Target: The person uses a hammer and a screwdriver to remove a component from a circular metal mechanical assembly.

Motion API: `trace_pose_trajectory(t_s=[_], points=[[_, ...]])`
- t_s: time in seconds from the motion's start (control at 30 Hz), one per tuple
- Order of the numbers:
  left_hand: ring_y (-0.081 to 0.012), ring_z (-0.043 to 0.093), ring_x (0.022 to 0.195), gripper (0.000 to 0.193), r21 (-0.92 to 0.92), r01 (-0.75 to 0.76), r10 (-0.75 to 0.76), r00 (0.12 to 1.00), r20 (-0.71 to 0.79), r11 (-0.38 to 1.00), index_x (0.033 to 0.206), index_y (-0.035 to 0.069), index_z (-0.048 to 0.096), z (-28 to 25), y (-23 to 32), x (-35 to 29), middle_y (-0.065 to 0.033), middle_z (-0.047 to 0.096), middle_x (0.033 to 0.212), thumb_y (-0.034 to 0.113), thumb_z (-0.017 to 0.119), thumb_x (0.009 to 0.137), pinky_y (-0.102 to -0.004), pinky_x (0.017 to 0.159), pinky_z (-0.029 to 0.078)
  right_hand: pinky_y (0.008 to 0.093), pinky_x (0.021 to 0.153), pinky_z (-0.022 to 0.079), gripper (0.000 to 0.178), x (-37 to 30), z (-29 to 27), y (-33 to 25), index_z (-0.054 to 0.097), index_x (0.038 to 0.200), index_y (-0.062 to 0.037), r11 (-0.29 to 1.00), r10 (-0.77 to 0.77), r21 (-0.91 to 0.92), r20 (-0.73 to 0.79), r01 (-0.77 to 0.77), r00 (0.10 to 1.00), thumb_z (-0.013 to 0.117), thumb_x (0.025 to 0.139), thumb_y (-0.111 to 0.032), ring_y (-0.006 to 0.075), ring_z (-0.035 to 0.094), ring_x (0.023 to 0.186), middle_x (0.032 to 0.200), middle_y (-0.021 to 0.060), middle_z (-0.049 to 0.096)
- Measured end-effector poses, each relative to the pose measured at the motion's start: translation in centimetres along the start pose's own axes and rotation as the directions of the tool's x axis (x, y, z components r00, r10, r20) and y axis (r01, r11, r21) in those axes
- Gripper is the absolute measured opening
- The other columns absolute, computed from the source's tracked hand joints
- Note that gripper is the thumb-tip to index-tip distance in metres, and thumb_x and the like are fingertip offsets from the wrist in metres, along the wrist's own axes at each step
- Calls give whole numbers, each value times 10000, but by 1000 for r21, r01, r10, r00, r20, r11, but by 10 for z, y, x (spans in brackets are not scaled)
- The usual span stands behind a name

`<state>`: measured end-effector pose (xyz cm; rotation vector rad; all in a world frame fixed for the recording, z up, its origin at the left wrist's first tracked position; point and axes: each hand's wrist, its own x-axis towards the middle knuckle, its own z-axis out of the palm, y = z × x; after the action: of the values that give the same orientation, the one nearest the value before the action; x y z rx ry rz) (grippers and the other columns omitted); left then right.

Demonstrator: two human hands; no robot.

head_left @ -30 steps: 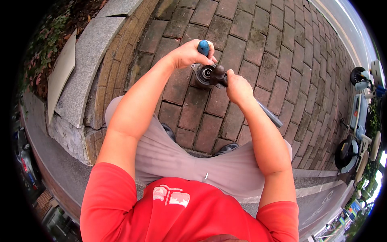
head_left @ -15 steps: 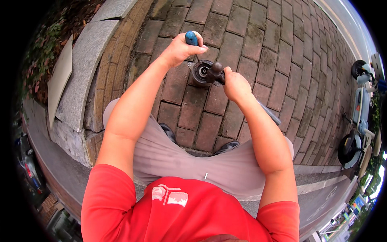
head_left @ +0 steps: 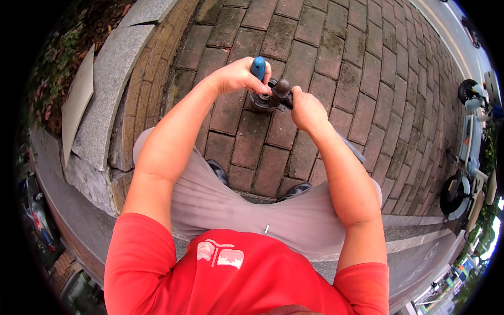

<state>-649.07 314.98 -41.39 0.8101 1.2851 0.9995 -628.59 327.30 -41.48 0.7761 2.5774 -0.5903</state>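
Note:
On the brick paving between my feet sits a round, dark metal part [head_left: 259,103] with rings in its open top. My left hand [head_left: 240,77] is closed around a screwdriver [head_left: 258,67], its blue handle pointing up; the shaft and tip are hidden behind the fingers. That hand's thumb and fingers are over the top of the part. My right hand [head_left: 308,110] grips a ball-peen hammer [head_left: 282,87] close to its dark head, which is beside the part's right edge. The hammer's handle runs back under my right forearm.
Grey stone slabs [head_left: 118,84] edge a planting bed on the left, with a loose pale panel [head_left: 79,105] leaning there. My shoes [head_left: 218,172] are just this side of the part. Parked scooters [head_left: 462,152] stand far right, beside a road [head_left: 462,31].
My left hand and the screwdriver have moved right and toward me, from the part's far left edge to over its top. The right hand and hammer are nearly unmoved.

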Motion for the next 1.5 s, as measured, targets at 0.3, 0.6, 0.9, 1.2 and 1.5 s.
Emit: trace_pose_trajectory(t_s=[0.3,0.6,0.9,1.2,1.5], points=[[-213,674,997,208,28,-290,287,922,-260,957,919,55,576,-2,17,6,-82,694,938,-37,665,755,-360,902,514,494,817,547,197,0,0,1,519,1086,7,1000,5,-2,11,-5,1000,524,890,-13,399,682,981,1013,253,691],[-203,638,1049,206,-6,-381,361,879,-311,924,930,64,557,0,-1,27,-93,684,1021,-52,660,794,-356,931,485,505,824,542,187,-2,0,-1,519,1075,6,999,31,10,10,-31,999,523,889,-15,407,677,988,1014,260,688],[-210,620,1090,272,-70,-448,401,851,-339,891,990,91,535,-11,15,21,-95,667,1058,-84,624,802,-355,952,462,500,835,542,188,-4,2,-2,520,1077,3,999,46,21,10,-46,999,525,890,-17,403,675,998,1021,260,686],[-207,646,1040,311,-5,-361,342,890,-303,933,1000,89,531,-2,2,23,-76,666,1026,-78,633,759,-351,905,493,496,832,546,189,-2,0,-3,521,1081,3,999,37,17,22,-38,999,527,893,-19,402,680,987,1028,258,686],[-176,603,1032,181,150,-343,373,882,-288,927,846,69,597,0,3,21,-74,667,1062,-30,672,715,-323,898,475,495,826,548,189,-3,0,-3,519,1083,-2,999,33,13,15,-34,999,525,895,-20,400,682,982,1019,260,685]])
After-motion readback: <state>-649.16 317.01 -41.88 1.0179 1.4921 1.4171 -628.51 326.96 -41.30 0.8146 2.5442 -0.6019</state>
